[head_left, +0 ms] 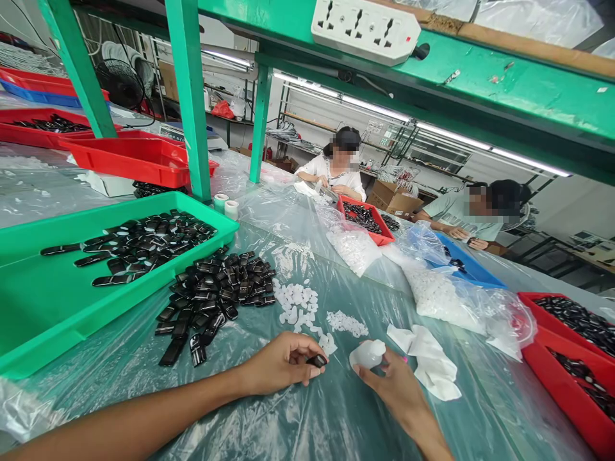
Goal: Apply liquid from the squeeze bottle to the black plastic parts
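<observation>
My left hand [283, 366] is closed round a small glossy black plastic piece [317, 361], one end of which shows at the fingertips. In my right hand [402, 387] is a small white squeeze bottle [367, 354], lying tilted between thumb and fingers. Just beyond my left hand lie loose flat white pieces [296, 302], with a patch of smaller white bits [346, 324] to their right. A heap of similar black pieces [218, 288] sits on the plastic-covered table [269, 422], left of these. Crumpled white tissue [435, 365] rests right of my right hand.
A green tray [72, 336] with black pieces stands at left, red trays [139, 157] behind it. Bags of white pieces [439, 301] and a blue tray [473, 266] lie right. Green posts [189, 96] carry a shelf overhead. Two people [331, 169] sit across the table.
</observation>
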Demonstrator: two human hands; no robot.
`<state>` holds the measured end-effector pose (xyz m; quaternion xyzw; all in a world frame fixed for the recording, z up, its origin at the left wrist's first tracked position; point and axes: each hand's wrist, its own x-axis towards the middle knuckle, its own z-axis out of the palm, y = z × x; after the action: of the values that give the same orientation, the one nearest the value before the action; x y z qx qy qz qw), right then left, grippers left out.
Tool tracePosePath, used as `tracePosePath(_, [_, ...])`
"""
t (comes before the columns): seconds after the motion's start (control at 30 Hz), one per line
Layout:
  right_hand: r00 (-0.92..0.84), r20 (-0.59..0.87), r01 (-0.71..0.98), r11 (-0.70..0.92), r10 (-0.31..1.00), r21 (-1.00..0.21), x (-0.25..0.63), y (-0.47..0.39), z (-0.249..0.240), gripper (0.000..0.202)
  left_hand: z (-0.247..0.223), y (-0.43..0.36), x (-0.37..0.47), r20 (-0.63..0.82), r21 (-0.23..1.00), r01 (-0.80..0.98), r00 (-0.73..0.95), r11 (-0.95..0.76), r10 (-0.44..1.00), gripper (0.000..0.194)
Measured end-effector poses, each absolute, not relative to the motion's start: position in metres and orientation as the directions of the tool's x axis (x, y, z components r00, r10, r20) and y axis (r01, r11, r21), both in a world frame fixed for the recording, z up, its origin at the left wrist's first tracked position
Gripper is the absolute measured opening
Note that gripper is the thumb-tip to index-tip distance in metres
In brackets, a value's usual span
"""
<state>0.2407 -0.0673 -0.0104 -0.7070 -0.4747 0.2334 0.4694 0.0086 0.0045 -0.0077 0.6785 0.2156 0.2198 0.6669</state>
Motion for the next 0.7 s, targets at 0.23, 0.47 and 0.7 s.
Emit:
tracePosePath(0.23, [0.29,-0.056,0.153,-0.104,0.955,-0.983,0.214,-0.069,0.004,0.033,-0.015,0.009,0.009,-0.002,0.995,-0.061,0.8,0.083,0.6,0.038])
tracePosePath(0.47, [0.114,-0.042,-0.219,-0.017,0.993,-0.976,0.207,-0.078,0.004,0.028,-0.011,0.004,0.01,-0.001,1.0,0.012,0.762,-0.013,0.647,0.033])
tracePosePath(0.7, [0.025,-0.006,-0.545,0.008,1.0,-0.839,0.201,-0.076,-0.007,0.028,-0.007,0.004,0.01,0.076,0.985,0.069,0.647,-0.158,0.759,0.024])
